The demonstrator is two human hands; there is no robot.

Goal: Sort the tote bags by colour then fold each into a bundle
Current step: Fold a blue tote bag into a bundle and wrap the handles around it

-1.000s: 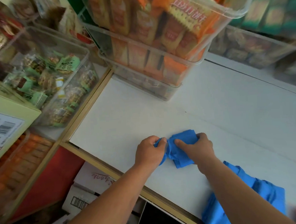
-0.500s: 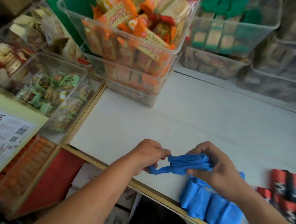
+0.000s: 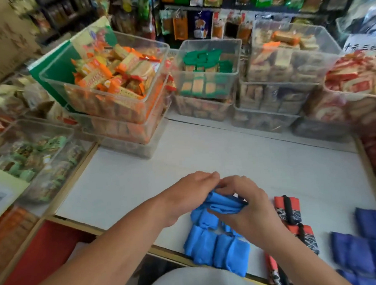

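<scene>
Both hands, left hand (image 3: 192, 193) and right hand (image 3: 243, 207), hold a folded blue tote bag (image 3: 224, 203) above the white counter (image 3: 205, 163). Blue bundles (image 3: 214, 250) lie just below it

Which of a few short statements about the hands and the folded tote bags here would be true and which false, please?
1. The left hand and the right hand both grip one light blue bag. True.
2. The folded light blue bundles lie at the near edge of the counter. True.
3. The red patterned bundles lie left of the light blue bundles. False: they lie to their right.
4. The dark blue bundles lie between the light blue and red ones. False: they lie furthest right.
</scene>
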